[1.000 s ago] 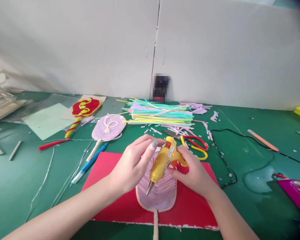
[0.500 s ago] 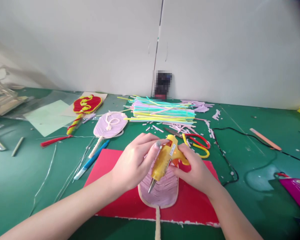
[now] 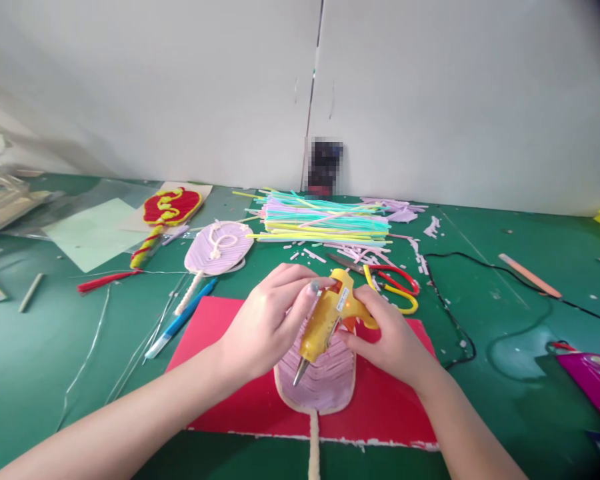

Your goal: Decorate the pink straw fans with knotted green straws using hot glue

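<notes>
A person's two bare hands work over a tabletop (image 3: 30,360) with a green surface. The right hand (image 3: 393,333) is wrapped around the grip of a yellow plastic hot-glue gun with a metal nozzle (image 3: 325,320). The left hand (image 3: 270,317) has its fingertips against the gun's rear end; whether they pinch something there or only touch it cannot be told.

The gun hangs above an oval lilac fan with ribbed stripes and a cream rim (image 3: 325,393), which lies on a flat red board (image 3: 390,407). Its long axis slants: the rear is up and to the right, and the nozzle points down and left, back toward the wearer. The fan's long axis runs straight toward the wearer, its cream handle (image 3: 314,440) reaching past the board's near edge.

The step in hand appears to be readying the gun, perhaps at its glue-stick end. A next move with it would call for a firm right-hand grip, a steady nozzle, and the left fingers kept away from the hot metal tip.
</notes>
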The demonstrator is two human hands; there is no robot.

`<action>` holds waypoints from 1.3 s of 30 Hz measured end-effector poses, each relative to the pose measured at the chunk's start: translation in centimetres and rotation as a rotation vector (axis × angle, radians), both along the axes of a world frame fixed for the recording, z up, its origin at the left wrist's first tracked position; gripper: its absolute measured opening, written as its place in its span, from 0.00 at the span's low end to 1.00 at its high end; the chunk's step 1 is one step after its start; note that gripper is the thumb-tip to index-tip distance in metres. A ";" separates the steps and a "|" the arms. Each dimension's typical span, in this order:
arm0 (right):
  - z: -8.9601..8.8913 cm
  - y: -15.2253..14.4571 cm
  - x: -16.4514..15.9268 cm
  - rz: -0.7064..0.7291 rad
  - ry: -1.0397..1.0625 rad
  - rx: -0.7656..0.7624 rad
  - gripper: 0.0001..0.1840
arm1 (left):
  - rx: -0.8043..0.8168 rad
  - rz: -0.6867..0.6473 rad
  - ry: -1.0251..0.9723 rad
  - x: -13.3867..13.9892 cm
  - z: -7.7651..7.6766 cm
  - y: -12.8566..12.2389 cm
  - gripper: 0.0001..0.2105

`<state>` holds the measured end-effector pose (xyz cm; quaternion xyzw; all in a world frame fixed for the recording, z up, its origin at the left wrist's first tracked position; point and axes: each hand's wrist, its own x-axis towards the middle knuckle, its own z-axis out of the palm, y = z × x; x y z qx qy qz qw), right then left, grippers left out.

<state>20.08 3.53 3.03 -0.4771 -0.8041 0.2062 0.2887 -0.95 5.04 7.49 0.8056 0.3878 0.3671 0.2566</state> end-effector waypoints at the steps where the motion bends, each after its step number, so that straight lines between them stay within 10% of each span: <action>1: 0.0 0.0 0.0 0.002 0.000 -0.006 0.19 | 0.001 0.000 -0.008 0.0 0.0 0.0 0.16; 17: -0.2 0.0 0.1 -0.009 -0.035 0.032 0.18 | -0.002 -0.021 -0.013 -0.1 -0.2 0.1 0.16; 24: -0.3 0.4 0.8 -0.318 -0.065 0.096 0.21 | 0.088 0.181 0.020 -1.3 0.9 1.1 0.15; 31: 0.2 0.4 1.6 -0.479 -0.294 0.417 0.18 | -0.262 0.133 0.286 -2.2 -2.8 2.6 0.09; 39: 0.2 -2.7 1.8 -0.611 -0.369 0.381 0.20 | -0.397 0.108 0.309 -1.8 -4.4 2.5 0.07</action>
